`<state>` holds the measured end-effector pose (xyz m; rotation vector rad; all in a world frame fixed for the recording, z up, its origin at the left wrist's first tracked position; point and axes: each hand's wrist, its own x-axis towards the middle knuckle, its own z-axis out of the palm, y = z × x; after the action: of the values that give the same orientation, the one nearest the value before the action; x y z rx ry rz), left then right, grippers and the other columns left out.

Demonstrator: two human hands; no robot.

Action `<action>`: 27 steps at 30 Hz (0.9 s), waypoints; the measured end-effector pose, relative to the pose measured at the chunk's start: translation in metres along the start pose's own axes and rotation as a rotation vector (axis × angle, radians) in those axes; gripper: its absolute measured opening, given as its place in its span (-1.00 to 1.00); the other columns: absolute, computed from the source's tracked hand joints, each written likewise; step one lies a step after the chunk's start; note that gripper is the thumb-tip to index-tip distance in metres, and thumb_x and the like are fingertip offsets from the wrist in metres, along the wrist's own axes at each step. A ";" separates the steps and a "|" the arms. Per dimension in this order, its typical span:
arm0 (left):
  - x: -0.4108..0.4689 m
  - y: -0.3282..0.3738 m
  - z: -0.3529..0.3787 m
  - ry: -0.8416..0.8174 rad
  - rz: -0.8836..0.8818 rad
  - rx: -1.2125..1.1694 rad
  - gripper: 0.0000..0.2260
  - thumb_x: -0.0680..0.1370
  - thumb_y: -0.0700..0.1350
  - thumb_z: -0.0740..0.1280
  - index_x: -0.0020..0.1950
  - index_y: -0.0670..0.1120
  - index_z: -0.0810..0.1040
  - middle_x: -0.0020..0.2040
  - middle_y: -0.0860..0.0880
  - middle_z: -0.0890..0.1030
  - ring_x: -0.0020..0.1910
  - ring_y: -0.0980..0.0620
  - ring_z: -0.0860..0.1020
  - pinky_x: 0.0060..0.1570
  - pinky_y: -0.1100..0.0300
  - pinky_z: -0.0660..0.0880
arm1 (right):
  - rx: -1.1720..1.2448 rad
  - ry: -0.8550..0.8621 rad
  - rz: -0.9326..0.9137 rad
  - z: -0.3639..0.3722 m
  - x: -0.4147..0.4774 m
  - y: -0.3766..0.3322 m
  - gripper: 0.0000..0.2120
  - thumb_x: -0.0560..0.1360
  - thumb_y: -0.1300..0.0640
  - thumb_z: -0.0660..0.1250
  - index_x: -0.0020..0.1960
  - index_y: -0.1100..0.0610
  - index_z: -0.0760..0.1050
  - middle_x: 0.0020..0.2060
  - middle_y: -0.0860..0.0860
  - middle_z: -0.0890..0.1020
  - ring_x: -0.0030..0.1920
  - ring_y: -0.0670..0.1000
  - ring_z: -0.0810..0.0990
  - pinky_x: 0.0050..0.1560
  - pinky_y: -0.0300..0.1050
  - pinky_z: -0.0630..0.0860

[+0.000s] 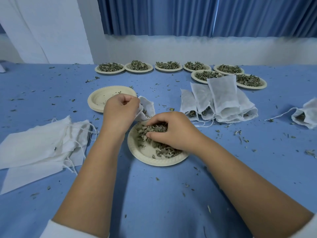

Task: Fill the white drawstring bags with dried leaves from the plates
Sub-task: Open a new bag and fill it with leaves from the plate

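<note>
White bag (147, 107) pinched by left hand (120, 111); right hand (173, 132) grips dried leaves (164, 150).

Matt blue cloth tablecloth (154, 194)

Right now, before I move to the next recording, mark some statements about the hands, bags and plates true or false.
1. The left hand holds a white bag at its mouth, just beyond the near plate. True.
2. The right hand lies flat on bare tablecloth. False: its fingers curl round leaves in the near plate.
3. The far plates are all empty. False: each holds a heap of leaves. The empty stack sits behind the left hand.
4. Flat bags that look unfilled lie on the person's left. True.
</note>
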<state>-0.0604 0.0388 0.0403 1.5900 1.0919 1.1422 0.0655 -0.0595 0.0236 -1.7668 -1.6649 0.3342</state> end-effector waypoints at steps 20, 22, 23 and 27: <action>-0.011 0.011 -0.001 -0.257 -0.096 -0.012 -0.79 0.51 -0.18 0.34 -0.33 -0.04 0.55 -0.50 0.11 0.50 -0.59 0.20 0.36 -0.55 0.42 0.29 | 0.843 0.183 0.326 -0.009 0.009 0.002 -0.84 0.42 0.03 0.51 -0.01 -0.01 0.64 -0.24 -0.19 0.67 -0.24 -0.21 0.56 -0.24 -0.24 0.40; -0.010 0.011 -0.002 -0.268 -0.120 -0.039 -0.83 0.52 -0.17 0.36 -0.28 -0.06 0.59 -0.42 0.06 0.52 -0.60 0.20 0.31 -0.57 0.41 0.27 | 0.837 0.202 0.334 -0.009 0.010 0.003 -0.81 0.42 0.03 0.52 0.01 0.00 0.63 -0.24 -0.19 0.67 -0.25 -0.22 0.57 -0.25 -0.25 0.41; -0.011 0.012 -0.003 -0.271 -0.129 -0.058 -0.85 0.51 -0.17 0.36 -0.26 -0.08 0.59 -0.37 0.02 0.51 -0.61 0.19 0.29 -0.58 0.41 0.25 | 0.829 0.207 0.332 -0.009 0.010 0.003 -0.82 0.42 0.03 0.52 0.00 -0.01 0.63 -0.25 -0.19 0.68 -0.25 -0.23 0.58 -0.26 -0.27 0.42; -0.010 0.013 -0.004 -0.277 -0.154 -0.108 -0.85 0.53 -0.18 0.36 -0.25 -0.10 0.57 -0.37 0.00 0.47 -0.62 0.17 0.21 -0.61 0.39 0.16 | 0.795 0.228 0.310 -0.009 0.010 0.004 -0.84 0.41 0.09 0.53 -0.04 -0.01 0.62 -0.27 -0.18 0.69 -0.25 -0.27 0.61 -0.32 -0.40 0.42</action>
<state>-0.0636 0.0262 0.0518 1.5002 0.9352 0.8361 0.0758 -0.0523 0.0298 -1.3643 -0.8965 0.7775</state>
